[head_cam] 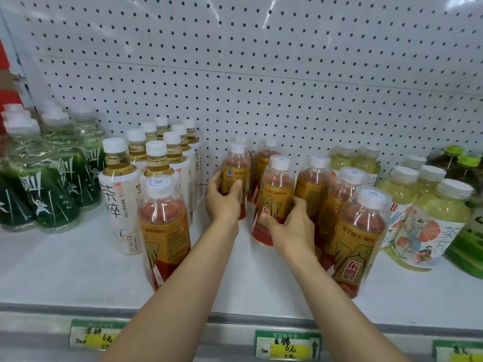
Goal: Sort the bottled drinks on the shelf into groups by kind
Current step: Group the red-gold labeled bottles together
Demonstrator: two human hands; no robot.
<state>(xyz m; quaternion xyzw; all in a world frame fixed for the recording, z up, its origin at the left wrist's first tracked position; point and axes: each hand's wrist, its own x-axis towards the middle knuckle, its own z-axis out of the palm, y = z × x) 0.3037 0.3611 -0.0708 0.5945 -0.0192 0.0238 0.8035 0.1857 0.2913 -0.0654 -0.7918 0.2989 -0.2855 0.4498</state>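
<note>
Several orange-labelled drink bottles with white caps stand in the middle of the white shelf (pixel 78 265). My left hand (pixel 222 202) grips one of them (pixel 235 168) near the back. My right hand (pixel 290 226) grips another orange bottle (pixel 277 189) just to its right. One more orange bottle (pixel 163 226) stands alone at the front left, touching the white-labelled tea bottles (pixel 120 189). Two others (pixel 360 239) stand at the front right.
Dark green bottles (pixel 49 184) fill the far left. Pale yellow-green bottles with flowered labels (pixel 428 220) and green-capped bottles (pixel 467 163) stand at the right. A pegboard wall (pixel 261 74) backs the shelf. Price tags (pixel 287 344) hang on the front rail.
</note>
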